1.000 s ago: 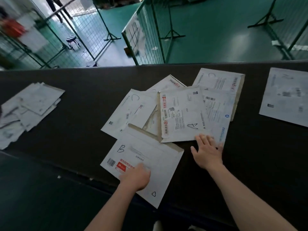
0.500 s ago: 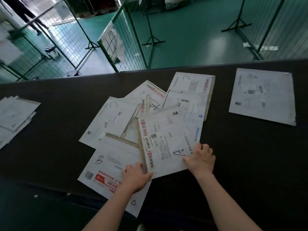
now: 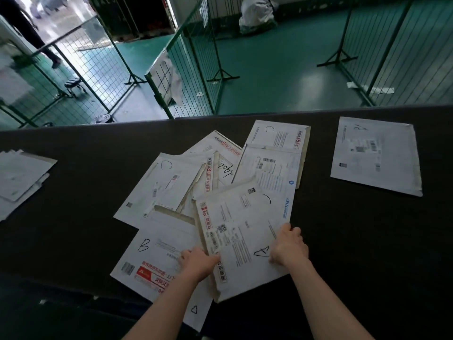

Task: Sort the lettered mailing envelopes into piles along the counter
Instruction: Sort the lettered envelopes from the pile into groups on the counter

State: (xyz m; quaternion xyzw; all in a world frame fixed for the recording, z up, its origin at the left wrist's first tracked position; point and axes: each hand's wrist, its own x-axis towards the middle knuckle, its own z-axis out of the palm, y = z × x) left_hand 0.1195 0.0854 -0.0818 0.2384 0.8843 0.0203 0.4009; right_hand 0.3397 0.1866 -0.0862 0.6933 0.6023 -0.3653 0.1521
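Observation:
A loose heap of white mailing envelopes lies on the dark counter point(image 3: 343, 241). On top at the near edge is the envelope marked A point(image 3: 240, 236). My right hand point(image 3: 288, 246) grips its right edge beside the letter, fingers curled over the paper. My left hand point(image 3: 199, 262) holds its left edge, thumb side tucked at the border. Under it lies the envelope marked B point(image 3: 152, 258), overhanging the counter's near edge. Behind are an envelope marked C point(image 3: 159, 185), another C envelope point(image 3: 279, 136) at the back, and others partly covered.
A single envelope point(image 3: 375, 155) lies alone at the right of the counter. A stack of envelopes point(image 3: 19, 177) sits at the far left. Beyond the counter are green mesh fence panels point(image 3: 191, 65) on a green floor and a person's legs point(image 3: 27, 33) at top left.
The A envelope has slid toward me and rotated. My right hand went from lying flat beside it to gripping its edge. My left hand moved off the B envelope onto A's left edge.

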